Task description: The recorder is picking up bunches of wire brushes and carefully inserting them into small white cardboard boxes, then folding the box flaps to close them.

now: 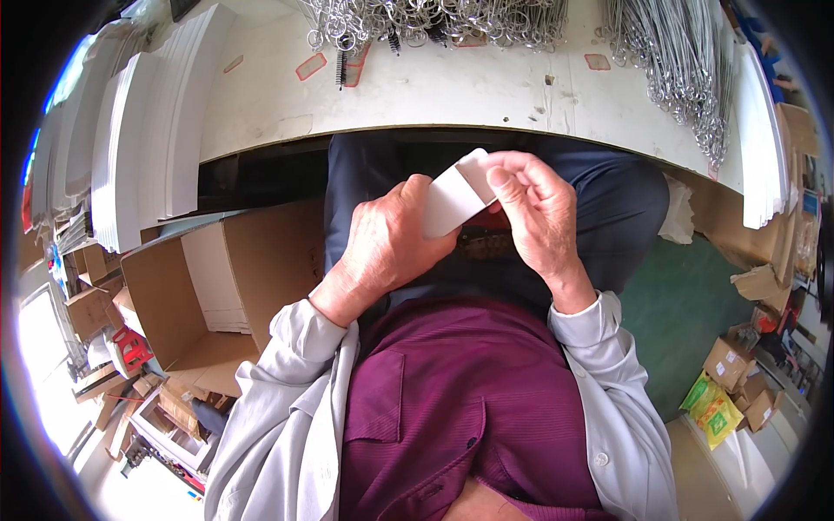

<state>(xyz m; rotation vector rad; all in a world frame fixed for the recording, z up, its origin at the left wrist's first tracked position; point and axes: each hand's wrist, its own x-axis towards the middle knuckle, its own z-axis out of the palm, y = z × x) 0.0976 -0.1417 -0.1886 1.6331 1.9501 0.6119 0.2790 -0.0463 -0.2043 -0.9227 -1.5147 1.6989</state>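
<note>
A small white cardboard box (452,201) is held above my lap, tilted with its far end toward the upper right. My left hand (387,233) wraps round its lower left part, thumb along the near side. At the box's upper right end, my right hand (539,204) pinches the end flap between thumb and fingers. That end looks partly open, and I cannot see what is inside.
A white worktable (261,95) spans the far side, with bundles of wire brushes (434,22) and more long metal wires (673,69) on it. Flat white cartons (148,130) stack at left. A large open cardboard box (217,286) stands by my left side.
</note>
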